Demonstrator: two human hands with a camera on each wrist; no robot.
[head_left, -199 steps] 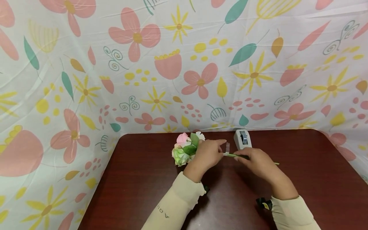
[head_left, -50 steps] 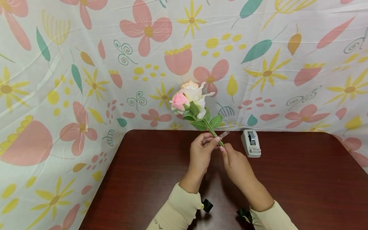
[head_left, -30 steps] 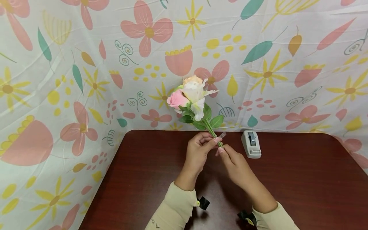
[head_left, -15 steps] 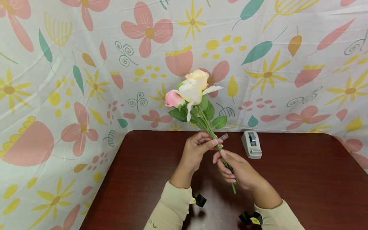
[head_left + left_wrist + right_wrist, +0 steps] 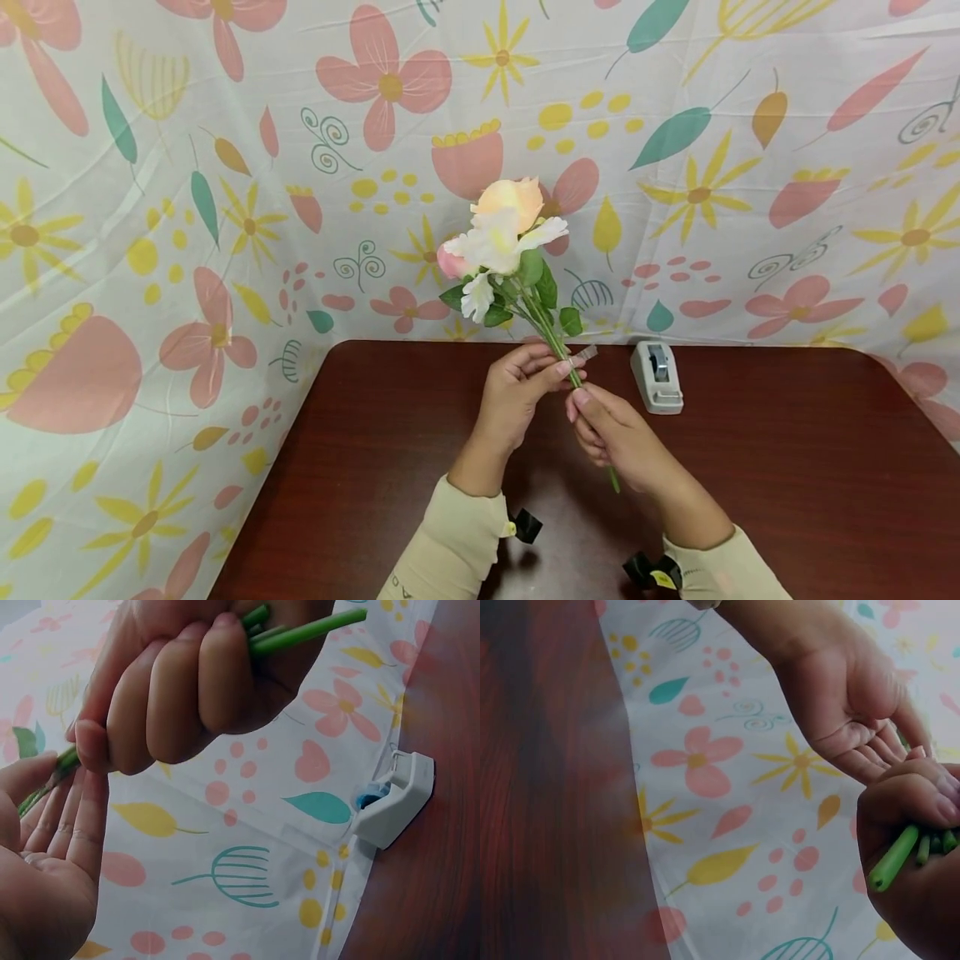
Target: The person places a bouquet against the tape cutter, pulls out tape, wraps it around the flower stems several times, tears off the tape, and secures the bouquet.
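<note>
A bouquet of flowers (image 5: 498, 237), peach, white and pink with green leaves, is held up over the table by its bundled stems (image 5: 551, 342). My left hand (image 5: 510, 392) pinches the stems between thumb and fingers at mid-length. A short strip of clear tape (image 5: 588, 353) sticks out beside those fingertips. Just below, my right hand (image 5: 618, 433) grips the lower stems with curled fingers. Cut stem ends (image 5: 894, 859) poke out of that fist in the right wrist view. In the left wrist view, the left hand's other fingers (image 5: 82, 825) extend under the stems.
A white tape dispenser (image 5: 657, 377) stands near the back edge of the dark red-brown table (image 5: 780, 450), to the right of my hands. Behind the table hangs a white cloth (image 5: 675, 275) printed with flowers and leaves.
Earlier the bouquet lay low and left, with the left hand beside it. Since then it has been raised and turned, bringing the peach bloom up; the right hand has shifted down the stems.
</note>
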